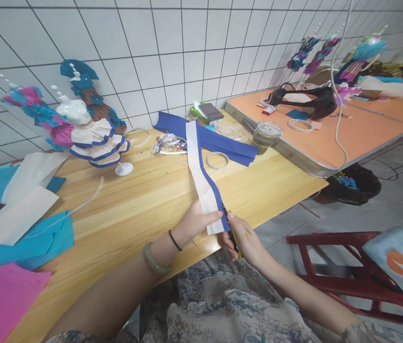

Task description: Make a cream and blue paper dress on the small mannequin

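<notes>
A long strip of white paper [201, 183] with a blue band along its right edge hangs over the table front, its upper part resting on the wooden table. Near the strip's lower end, my left hand [198, 223] is closed with the thumb on top, pinching it. My right hand [244, 238] is wrapped round a dark and yellow tool, apparently scissors [236, 242], held against the blue edge. Their blades are mostly hidden by the paper and fingers. Beyond the strip lie a folded blue sheet [219, 145] and a tape roll [217, 160].
A doll figure in a white and blue ruffled paper dress [97, 143] stands at left. Blue, white and pink paper sheets [40, 243] cover the table's left end. A jar [267, 136], a phone [211, 111] and an orange table [316, 143] are at right, above a red stool [333, 281].
</notes>
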`<state>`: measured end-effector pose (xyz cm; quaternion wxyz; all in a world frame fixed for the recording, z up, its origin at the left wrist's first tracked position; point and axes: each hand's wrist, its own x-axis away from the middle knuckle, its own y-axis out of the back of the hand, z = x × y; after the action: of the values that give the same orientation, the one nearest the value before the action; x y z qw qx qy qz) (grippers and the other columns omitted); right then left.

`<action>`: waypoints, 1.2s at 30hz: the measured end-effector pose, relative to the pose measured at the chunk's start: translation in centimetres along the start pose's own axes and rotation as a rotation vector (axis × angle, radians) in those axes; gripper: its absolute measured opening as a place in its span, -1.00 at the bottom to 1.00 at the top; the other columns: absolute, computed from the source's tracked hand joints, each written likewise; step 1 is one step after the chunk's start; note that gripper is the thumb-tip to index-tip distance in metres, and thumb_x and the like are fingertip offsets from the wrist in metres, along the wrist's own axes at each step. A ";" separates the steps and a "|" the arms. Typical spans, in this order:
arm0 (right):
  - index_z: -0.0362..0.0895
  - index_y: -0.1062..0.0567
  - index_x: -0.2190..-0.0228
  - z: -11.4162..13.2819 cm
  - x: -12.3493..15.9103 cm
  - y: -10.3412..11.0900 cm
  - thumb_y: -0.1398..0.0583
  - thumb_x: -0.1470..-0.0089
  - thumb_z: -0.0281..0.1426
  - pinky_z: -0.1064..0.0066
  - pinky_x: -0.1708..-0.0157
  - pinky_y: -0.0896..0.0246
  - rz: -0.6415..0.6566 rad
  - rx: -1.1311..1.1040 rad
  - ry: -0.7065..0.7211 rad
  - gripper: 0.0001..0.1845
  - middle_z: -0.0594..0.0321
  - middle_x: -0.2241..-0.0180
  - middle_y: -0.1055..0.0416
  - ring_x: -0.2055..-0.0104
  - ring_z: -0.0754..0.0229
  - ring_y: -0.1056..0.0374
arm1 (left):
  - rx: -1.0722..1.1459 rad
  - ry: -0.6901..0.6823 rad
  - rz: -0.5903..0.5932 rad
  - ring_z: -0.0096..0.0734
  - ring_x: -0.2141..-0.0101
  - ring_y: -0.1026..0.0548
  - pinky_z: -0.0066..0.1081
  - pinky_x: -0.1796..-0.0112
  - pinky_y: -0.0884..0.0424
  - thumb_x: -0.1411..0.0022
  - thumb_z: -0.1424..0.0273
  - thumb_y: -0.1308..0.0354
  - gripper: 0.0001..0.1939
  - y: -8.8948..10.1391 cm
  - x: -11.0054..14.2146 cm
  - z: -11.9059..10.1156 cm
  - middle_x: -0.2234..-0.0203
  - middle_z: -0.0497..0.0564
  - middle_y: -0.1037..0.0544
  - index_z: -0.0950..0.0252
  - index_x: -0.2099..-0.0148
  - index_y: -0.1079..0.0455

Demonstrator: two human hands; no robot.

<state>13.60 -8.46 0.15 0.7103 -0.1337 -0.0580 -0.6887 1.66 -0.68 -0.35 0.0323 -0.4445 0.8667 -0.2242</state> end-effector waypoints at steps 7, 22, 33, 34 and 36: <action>-0.12 -0.20 0.77 -0.6 -0.3 -0.1 0.14 -0.16 -0.01 0.53 0.81 0.01 -0.006 -0.026 0.024 -0.36 0.40 0.90 -0.06 0.86 0.36 -0.02 | -0.007 -0.003 0.011 -0.43 0.40 -0.43 -0.39 0.30 -0.36 0.07 0.41 -0.30 -0.69 0.1 0.0 0.1 0.42 -0.04 -0.50 0.33 0.22 -0.37; -0.10 -0.17 0.74 0.0 -0.7 -0.2 0.07 -0.12 0.01 0.54 0.84 -0.02 -0.021 -0.020 0.031 -0.42 0.45 0.87 -0.02 0.86 0.39 0.01 | 0.015 -0.017 -0.056 -0.35 0.32 -0.45 -0.35 0.22 -0.35 0.12 0.41 -0.33 -0.60 0.1 -0.1 0.1 0.34 -0.01 -0.52 0.30 0.18 -0.38; -0.10 -0.17 0.67 1.1 -2.1 -0.1 0.06 -0.13 -0.01 0.54 0.82 0.01 0.014 0.038 0.052 -0.48 0.50 0.85 -0.03 0.86 0.39 0.02 | 0.057 -0.070 -0.057 -0.35 0.27 -0.45 -0.33 0.17 -0.35 0.07 0.42 -0.31 -0.58 1.2 -0.6 -0.2 0.28 0.01 -0.52 0.30 0.10 -0.35; -0.10 -0.18 0.65 1.4 -2.4 -0.1 0.06 -0.13 -0.01 0.55 0.82 0.02 0.024 0.045 0.049 -0.49 0.50 0.84 -0.04 0.86 0.39 0.02 | 0.070 -0.089 -0.057 -0.34 0.25 -0.45 -0.33 0.16 -0.35 0.06 0.43 -0.30 -0.56 1.3 -0.7 -0.4 0.25 0.01 -0.52 0.29 0.08 -0.34; -0.11 -0.18 0.65 1.8 -3.2 -0.1 0.07 -0.13 0.00 0.54 0.80 0.00 0.066 0.057 0.048 -0.48 0.48 0.83 -0.07 0.84 0.39 -0.01 | 0.093 -0.126 -0.059 -0.33 0.25 -0.46 -0.33 0.17 -0.37 0.06 0.44 -0.30 -0.55 1.7 -0.9 -1.0 0.25 0.02 -0.52 0.30 0.07 -0.33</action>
<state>13.52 -4.88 1.01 0.7374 -0.0988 -0.0563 -0.6658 0.67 1.22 -0.28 0.1007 -0.4811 0.8381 -0.2365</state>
